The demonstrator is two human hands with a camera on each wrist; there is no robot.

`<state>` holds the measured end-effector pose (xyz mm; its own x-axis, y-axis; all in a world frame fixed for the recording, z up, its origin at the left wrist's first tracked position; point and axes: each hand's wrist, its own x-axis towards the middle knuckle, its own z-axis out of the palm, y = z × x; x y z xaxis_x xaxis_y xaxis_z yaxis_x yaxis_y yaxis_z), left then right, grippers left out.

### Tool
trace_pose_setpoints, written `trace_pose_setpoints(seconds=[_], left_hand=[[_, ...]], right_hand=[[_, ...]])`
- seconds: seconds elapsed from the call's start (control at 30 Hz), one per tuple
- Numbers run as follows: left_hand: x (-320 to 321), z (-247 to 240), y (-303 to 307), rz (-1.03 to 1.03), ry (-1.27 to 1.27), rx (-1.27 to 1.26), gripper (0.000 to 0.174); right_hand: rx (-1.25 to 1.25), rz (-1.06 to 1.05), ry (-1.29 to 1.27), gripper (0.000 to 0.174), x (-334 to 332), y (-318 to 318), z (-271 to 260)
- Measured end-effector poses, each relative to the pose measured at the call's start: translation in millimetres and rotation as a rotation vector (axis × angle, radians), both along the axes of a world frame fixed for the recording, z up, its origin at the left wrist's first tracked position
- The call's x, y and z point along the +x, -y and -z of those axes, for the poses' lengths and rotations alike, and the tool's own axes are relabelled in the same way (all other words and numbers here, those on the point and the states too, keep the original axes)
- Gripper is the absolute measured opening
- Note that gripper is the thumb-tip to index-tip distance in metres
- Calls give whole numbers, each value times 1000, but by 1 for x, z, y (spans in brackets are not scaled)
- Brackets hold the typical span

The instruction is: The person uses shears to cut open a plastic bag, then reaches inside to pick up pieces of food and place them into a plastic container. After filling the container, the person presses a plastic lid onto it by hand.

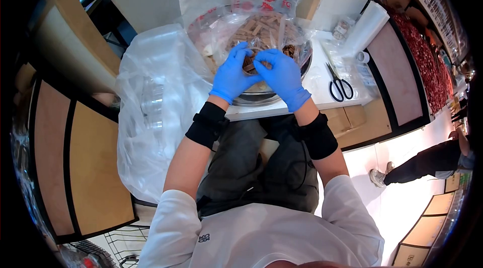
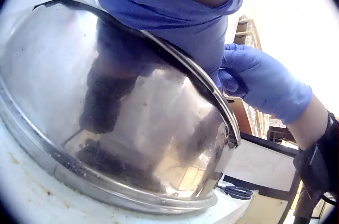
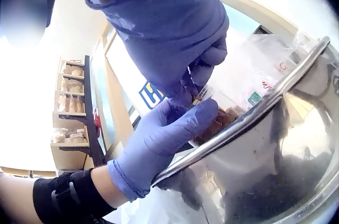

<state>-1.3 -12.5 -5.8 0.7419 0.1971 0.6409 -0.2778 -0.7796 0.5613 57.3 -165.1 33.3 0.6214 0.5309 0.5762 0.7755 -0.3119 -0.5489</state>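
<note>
In blue gloves, both hands meet above a steel basin (image 1: 256, 98) of flat brown pieces (image 1: 256, 27). The left hand (image 1: 232, 76) grips a small clear container (image 3: 225, 103) with brown pieces inside, its thumb along the near side in the right wrist view. At the container's mouth the right hand (image 1: 286, 78) has bent fingers close together; whether they pinch the rim or a piece cannot be made out. Clear plastic with red print (image 1: 269, 2) lines the basin. The left wrist view shows mostly the basin's shiny side (image 2: 159, 123), with the right hand (image 2: 267, 83) beyond.
Black-handled scissors (image 1: 340, 87) lie on the white table (image 1: 322, 98) right of the basin, near a plastic roll (image 1: 366, 26) and a small clear jar (image 1: 343, 27). A large plastic bag (image 1: 151, 112) hangs at the left. Someone's legs (image 1: 417, 165) show at the far right.
</note>
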Motion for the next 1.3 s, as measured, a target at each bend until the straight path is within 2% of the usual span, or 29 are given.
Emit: trace_pose_setpoints(seconds=[0.03, 0.1, 0.2, 0.27, 0.3, 0.37, 0.4, 0.47, 0.5, 0.53, 0.6, 0.63, 0.7, 0.8, 0.87, 0.93, 1.17, 1.23, 1.3], left_hand=[[-1, -2, 0, 0, 0, -1, 73], [-2, -5, -1, -4, -129, -5, 50], [-3, -4, 0, -6, -71, 35, 42], [-3, -4, 0, -26, -73, 38, 42], [-3, -5, 0, -47, -76, 42, 43], [-1, -3, 0, -41, -44, 50, 43], [-1, -2, -1, -36, -12, 59, 43], [-1, -3, -1, -32, -2, 50, 43], [-2, -4, 0, -26, 7, 41, 43], [-2, -4, 0, -25, 8, 42, 43], [-2, -5, -1, -6, -36, 22, 49], [-1, -6, 0, -5, -37, 23, 49], [-1, -5, 1, 9, 37, -14, 59], [1, -4, 0, 23, -31, 8, 69], [2, -4, -1, 35, -25, 12, 69], [2, -5, 0, 48, -17, 13, 70], [3, -5, -1, 83, -58, -7, 70], [3, -7, -2, 88, -62, -7, 70], [3, -6, -2, 91, -44, 21, 68]], right_hand=[[-46, -1, 29, 19, -1, 0, -3], [-94, 1, 57, 20, 1, 3, -3], [-179, -102, 123, 18, 6, 6, -6], [-37, -156, -116, 19, 8, 9, -17], [-38, -156, -116, 19, 15, 11, -16], [370, 79, -187, 22, 37, 19, -6], [368, 77, -186, 22, 54, 26, 2], [178, 348, -212, 23, 81, 39, 18], [74, 378, -233, 21, 74, 40, 11], [75, 379, -232, 21, 84, 42, 23], [-275, 169, -13, 21, 103, 40, 42], [-339, 160, -32, 20, 106, 35, 43], [-329, 210, -29, 21, 105, 30, 45], [-350, 291, -21, 23, 115, 25, 49], [-387, 326, -27, 25, 121, 27, 55], [-549, 348, -46, 29, 113, 27, 48], [-499, 366, 74, 22, 114, 27, 58], [-551, 428, -53, 21, 111, 25, 51], [-556, 430, -68, 22, 109, 25, 47]])
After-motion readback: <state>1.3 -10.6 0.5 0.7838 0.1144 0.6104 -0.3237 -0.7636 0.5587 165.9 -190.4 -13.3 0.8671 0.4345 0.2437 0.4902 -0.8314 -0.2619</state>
